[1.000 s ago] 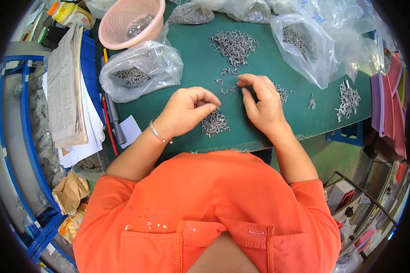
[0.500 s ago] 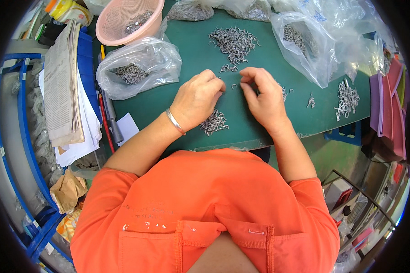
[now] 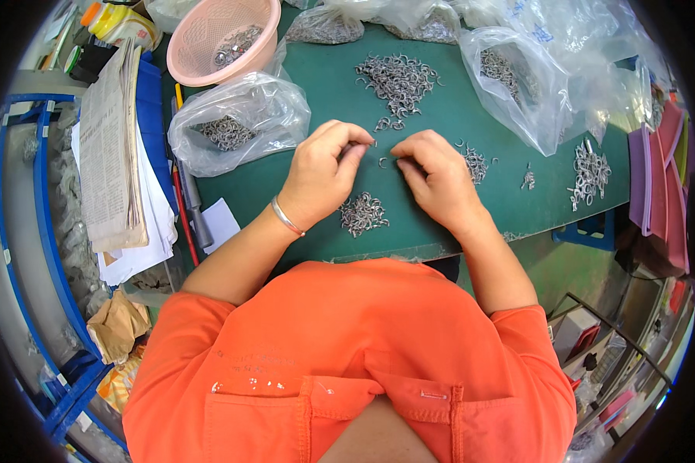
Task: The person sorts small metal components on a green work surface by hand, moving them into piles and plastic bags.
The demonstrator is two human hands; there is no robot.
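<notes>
The left hand pinched a small metal piece. A loose curved link lay between both hands, nearest the curled right hand, whose hold could not be determined.

1. Left lane: green table shown between left bag and far pile; hand passage allowed.
2. Right lane: bounded by far pile and right bag.
3. Gap between left hand and right hand: partly occupied by one ring.
4. Nearer strip: obstructed by near pile.
5. Outward path, right hand: blocked at table level by side pile.
</notes>
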